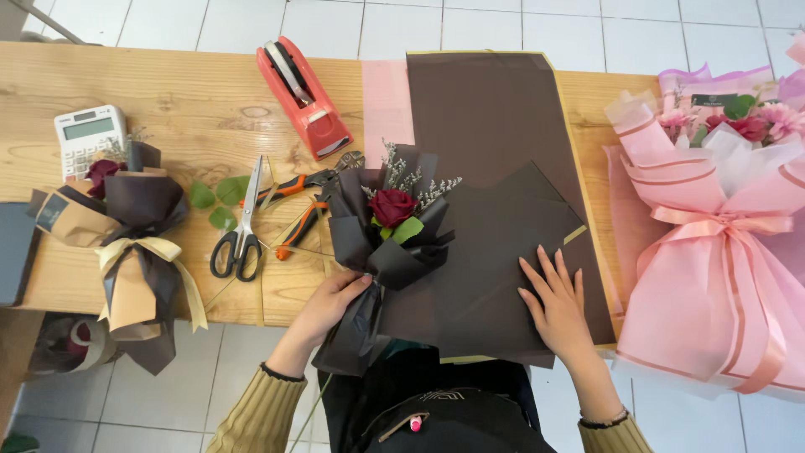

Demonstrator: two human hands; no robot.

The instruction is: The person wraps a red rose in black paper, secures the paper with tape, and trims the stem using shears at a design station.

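Left hand has its grip clamped round the stem of the small rose bouquet, fingers wrapped on the gathered dark paper just under the bloom. The bouquet sits near the front edge of the wooden worktop, its one red rose tipped up and away, with grey sprigs and a green leaf tucked around it. Right hand lies flat, fingers spread and apart, pressing down on the dark brown wrapping sheet just to the right of the bouquet; nothing held there. A pink sheet peeks from beneath the brown one.

To the left of the bouquet, orange-handled pliers lie close by, then black-handled scissors, blades pointing away, with loose green leaves beside them. A red tape dispenser stands further back. At the far left, a finished dark bouquet with a cream bow hangs over the worktop's edge, a white calculator just behind it. At the far right, a big pink bouquet tied with pink ribbon.
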